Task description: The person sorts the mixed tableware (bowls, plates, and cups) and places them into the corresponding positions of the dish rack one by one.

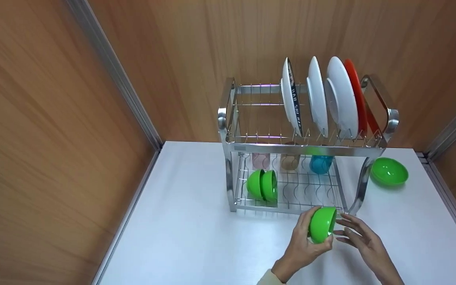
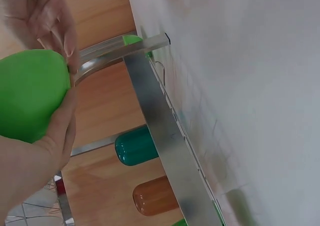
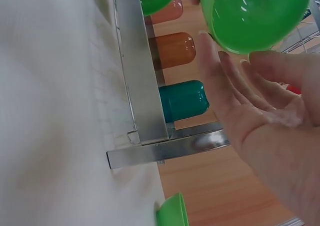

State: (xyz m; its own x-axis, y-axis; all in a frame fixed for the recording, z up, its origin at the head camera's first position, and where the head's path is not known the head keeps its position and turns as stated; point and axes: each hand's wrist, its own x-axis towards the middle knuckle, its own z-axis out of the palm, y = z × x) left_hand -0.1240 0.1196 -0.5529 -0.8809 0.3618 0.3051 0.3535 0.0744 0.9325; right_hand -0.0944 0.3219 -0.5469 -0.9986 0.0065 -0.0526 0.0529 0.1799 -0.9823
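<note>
A green bowl [image 1: 322,225] is held tilted on its side in my left hand [image 1: 304,246], just in front of the dish rack [image 1: 291,149]. The thumb and fingers of that hand grip its outside, and its opening faces right. My right hand [image 1: 364,243] is beside the opening with fingers loosely extended. In the right wrist view those fingertips come right at the rim of the bowl [image 3: 257,15]. Two more green bowls [image 1: 268,186] stand on edge, one against the other, at the left of the rack's lower tier.
On the upper tier several plates [image 1: 341,97] stand upright, white ones and a red one. Pink, brown and blue cups [image 1: 322,164] sit at the back of the lower tier. Right of the rack, another green bowl [image 1: 389,171] rests on the white table [image 1: 180,221]. Wooden panels surround the table.
</note>
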